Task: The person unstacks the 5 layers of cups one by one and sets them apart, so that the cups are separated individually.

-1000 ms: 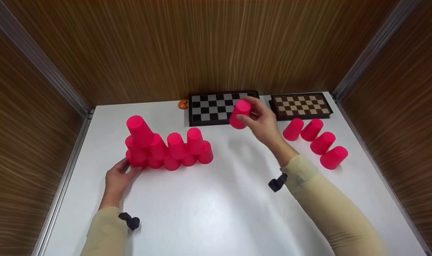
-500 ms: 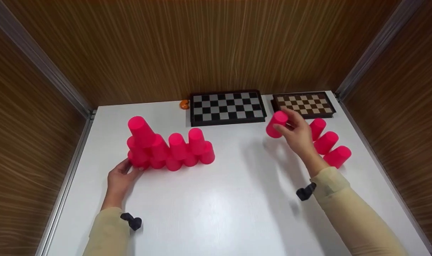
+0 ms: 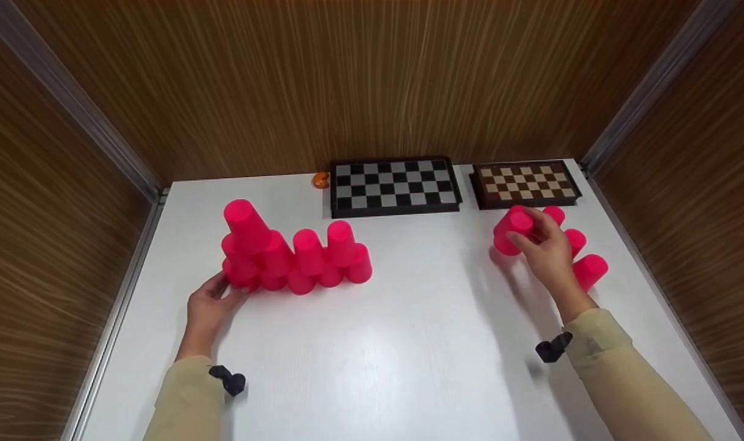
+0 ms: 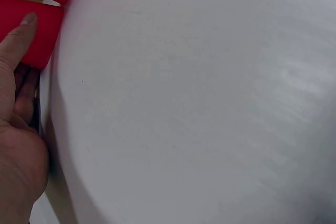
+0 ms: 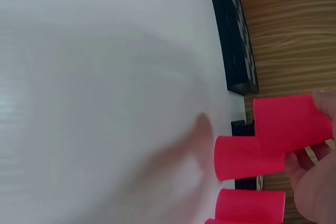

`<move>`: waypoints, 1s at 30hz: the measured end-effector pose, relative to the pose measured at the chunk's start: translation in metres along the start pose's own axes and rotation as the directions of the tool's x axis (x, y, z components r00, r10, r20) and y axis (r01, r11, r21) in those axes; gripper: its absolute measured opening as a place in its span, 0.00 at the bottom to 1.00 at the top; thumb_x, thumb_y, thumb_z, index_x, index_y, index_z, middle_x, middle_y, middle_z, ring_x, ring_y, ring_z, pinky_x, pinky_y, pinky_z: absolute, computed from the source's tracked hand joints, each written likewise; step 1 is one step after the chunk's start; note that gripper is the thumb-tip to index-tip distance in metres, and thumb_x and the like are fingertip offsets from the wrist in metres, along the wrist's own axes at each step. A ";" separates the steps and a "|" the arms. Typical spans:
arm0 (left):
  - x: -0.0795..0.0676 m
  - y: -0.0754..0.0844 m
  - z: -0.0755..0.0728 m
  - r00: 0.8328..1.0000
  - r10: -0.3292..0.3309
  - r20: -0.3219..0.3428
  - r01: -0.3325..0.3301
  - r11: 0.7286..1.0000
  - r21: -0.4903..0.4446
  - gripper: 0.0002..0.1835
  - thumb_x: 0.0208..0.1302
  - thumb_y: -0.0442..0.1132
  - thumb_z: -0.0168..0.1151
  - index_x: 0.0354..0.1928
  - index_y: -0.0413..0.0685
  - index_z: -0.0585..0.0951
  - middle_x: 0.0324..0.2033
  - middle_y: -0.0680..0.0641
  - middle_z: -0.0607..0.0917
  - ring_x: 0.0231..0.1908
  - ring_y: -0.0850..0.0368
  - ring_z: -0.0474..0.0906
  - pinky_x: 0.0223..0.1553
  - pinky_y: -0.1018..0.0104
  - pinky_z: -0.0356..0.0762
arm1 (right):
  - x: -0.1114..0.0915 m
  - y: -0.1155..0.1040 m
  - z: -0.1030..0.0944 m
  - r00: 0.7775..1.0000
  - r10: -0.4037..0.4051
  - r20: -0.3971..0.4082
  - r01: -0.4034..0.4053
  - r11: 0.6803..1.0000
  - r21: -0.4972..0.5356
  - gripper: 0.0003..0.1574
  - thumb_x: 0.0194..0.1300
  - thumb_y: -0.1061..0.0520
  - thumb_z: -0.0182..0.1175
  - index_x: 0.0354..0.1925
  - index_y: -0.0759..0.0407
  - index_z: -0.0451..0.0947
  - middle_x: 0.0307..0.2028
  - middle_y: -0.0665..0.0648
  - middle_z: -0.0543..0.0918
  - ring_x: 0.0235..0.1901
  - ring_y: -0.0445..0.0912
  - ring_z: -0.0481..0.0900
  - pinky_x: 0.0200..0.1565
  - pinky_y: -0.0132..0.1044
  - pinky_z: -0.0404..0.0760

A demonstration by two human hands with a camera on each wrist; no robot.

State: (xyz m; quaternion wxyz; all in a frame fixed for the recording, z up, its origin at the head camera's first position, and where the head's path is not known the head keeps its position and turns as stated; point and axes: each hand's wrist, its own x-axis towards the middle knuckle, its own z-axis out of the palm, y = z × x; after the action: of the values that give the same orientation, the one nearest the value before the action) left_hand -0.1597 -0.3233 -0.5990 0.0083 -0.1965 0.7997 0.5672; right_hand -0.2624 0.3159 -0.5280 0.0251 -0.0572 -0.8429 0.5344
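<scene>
"What's the hand (image 5: 317,182) at four o'clock holding?"
"A pink cup (image 5: 291,124), towards three, fingers on two sides of it."
"And next to that?"
"It partly covers a second cup (image 5: 236,158) at four; I can't tell if they touch. There's a third cup (image 5: 249,205) at five."
"Elsewhere?"
"White table (image 5: 94,77) at nine, dark board (image 5: 229,35) between one and two, wooden wall (image 5: 296,30) at two."
</scene>
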 end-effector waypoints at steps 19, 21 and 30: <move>0.000 0.000 0.001 1.000 -0.007 -0.007 0.007 1.000 -0.010 0.48 0.63 0.57 0.78 0.80 0.49 0.68 0.77 0.44 0.71 0.79 0.48 0.60 0.78 0.51 0.62 | -0.001 0.032 -0.010 0.991 0.133 -0.007 -0.133 0.991 0.021 0.53 0.70 0.44 0.73 0.83 0.46 0.58 0.77 0.58 0.67 0.74 0.59 0.65 0.71 0.53 0.74; 0.000 0.000 0.001 1.000 -0.005 -0.008 0.005 1.000 -0.007 0.48 0.63 0.57 0.78 0.80 0.48 0.68 0.77 0.43 0.71 0.79 0.47 0.60 0.78 0.51 0.62 | -0.001 0.034 -0.010 0.990 0.137 -0.008 -0.137 0.990 0.027 0.52 0.70 0.44 0.72 0.83 0.46 0.58 0.77 0.58 0.67 0.74 0.59 0.65 0.72 0.53 0.73; 0.000 0.001 0.001 1.000 -0.001 -0.009 0.001 1.000 -0.015 0.47 0.64 0.55 0.78 0.80 0.48 0.68 0.76 0.43 0.71 0.79 0.48 0.60 0.78 0.52 0.62 | -0.002 0.040 -0.011 0.989 0.150 0.006 -0.150 0.988 0.041 0.52 0.71 0.46 0.72 0.83 0.47 0.56 0.78 0.59 0.66 0.75 0.59 0.64 0.73 0.54 0.71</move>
State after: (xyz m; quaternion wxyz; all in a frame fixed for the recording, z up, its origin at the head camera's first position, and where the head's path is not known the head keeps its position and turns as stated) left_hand -0.1601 -0.3218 -0.5981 0.0038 -0.1995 0.7953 0.5724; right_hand -0.2566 0.3430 -0.5594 -0.0154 -0.1191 -0.8250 0.5523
